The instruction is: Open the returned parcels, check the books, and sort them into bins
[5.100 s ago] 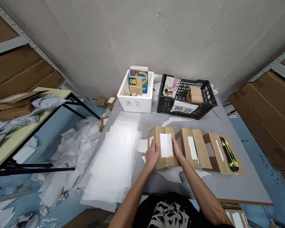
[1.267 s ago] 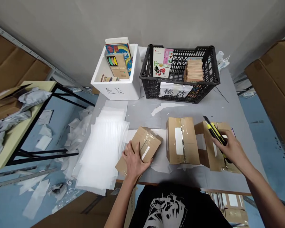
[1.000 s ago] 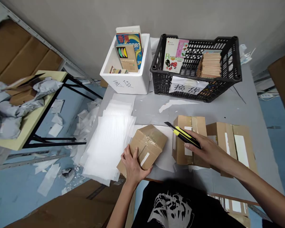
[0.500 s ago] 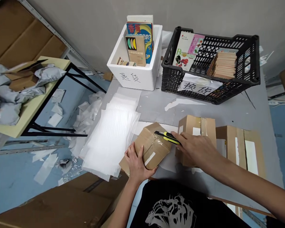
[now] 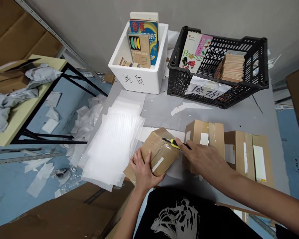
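Observation:
A taped cardboard box (image 5: pixel 153 146) sits tilted at the near edge of the table. My left hand (image 5: pixel 144 171) grips its near-left side, thumb along the front and fingers spread over the top. In my right hand (image 5: pixel 201 156) is a yellow and black utility knife (image 5: pixel 173 142), its tip at the clear tape on the box's upper right edge. Whether the blade has gone through the tape cannot be seen. To the right stand a second cardboard box (image 5: pixel 216 131), partly behind my right hand, and a third cardboard box (image 5: pixel 241 146).
White plastic bags (image 5: pixel 109 142) lie in a stack on the left of the table (image 5: pixel 161 111). At the back are a white foam box (image 5: pixel 139 79) with books and a black plastic crate (image 5: pixel 254 84) with books. A side table (image 5: pixel 48 83) holds grey parcels; scraps litter the floor.
The view has shifted slightly. My right hand has turned a little with the knife, whose tip stays near the same taped edge. My left hand keeps its place on the box.

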